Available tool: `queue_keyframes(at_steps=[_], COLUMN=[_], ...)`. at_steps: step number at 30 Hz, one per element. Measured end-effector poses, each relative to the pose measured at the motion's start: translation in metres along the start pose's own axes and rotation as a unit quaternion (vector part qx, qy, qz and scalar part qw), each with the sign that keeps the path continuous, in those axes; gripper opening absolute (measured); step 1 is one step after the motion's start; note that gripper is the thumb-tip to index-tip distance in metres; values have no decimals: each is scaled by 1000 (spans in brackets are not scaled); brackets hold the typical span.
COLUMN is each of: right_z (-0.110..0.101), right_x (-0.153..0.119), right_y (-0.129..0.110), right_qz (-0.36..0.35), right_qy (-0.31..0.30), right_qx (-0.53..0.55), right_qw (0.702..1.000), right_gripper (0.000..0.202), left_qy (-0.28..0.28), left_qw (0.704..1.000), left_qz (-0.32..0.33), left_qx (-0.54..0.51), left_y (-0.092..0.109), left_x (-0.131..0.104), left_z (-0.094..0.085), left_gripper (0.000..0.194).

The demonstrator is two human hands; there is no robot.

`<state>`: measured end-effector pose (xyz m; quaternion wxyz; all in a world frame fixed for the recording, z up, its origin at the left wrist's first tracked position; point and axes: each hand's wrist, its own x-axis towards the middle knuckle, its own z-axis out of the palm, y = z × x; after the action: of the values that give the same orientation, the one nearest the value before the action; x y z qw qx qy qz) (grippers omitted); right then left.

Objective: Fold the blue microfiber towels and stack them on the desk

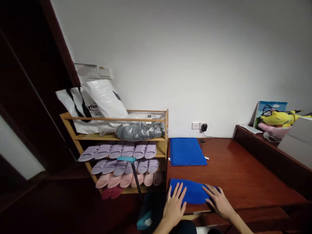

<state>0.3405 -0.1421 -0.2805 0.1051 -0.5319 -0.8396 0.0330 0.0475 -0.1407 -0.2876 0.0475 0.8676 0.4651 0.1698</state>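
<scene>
Left hand [174,204] grip open, fingers spread on the left end of the near blue cloth [194,195]; right hand [219,202] grip also open, over its right end. Cloth lies at tabletop [234,172] near left — likely light, soft, limp; best held by edges or corners. Folded blue fabric [187,151] beyond, far left.

Home setting suggested by slippers [128,148] lined up in rows on wooden rack [160,150] at eight o'clock; yellow plush toy [277,118] set down at three o'clock; white wall switches [105,72] mounted at ten.
</scene>
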Motion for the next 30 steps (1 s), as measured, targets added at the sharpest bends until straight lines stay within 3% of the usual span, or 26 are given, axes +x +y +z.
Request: queue_keyframes(at_steps=[4,7,19,30], right_z=[19,35,46,50], right_x=[-2,1,2,0], right_y=[4,10,19,21], right_qz=[-7,-15,-27,-30], right_qy=[100,129,140,162], right_qx=[-22,-33,-41,-35], right_qw=[995,991,989,986], right_gripper=[55,59,63,66], left_qy=[28,23,30,10], left_qw=[999,999,998,999], left_qz=[19,23,27,33], left_qx=[26,39,41,39], left_y=[-3,-8,-13,-13], left_x=[-3,-2,-2,-3], left_z=[9,16,27,22], left_gripper=[76,82,75,77])
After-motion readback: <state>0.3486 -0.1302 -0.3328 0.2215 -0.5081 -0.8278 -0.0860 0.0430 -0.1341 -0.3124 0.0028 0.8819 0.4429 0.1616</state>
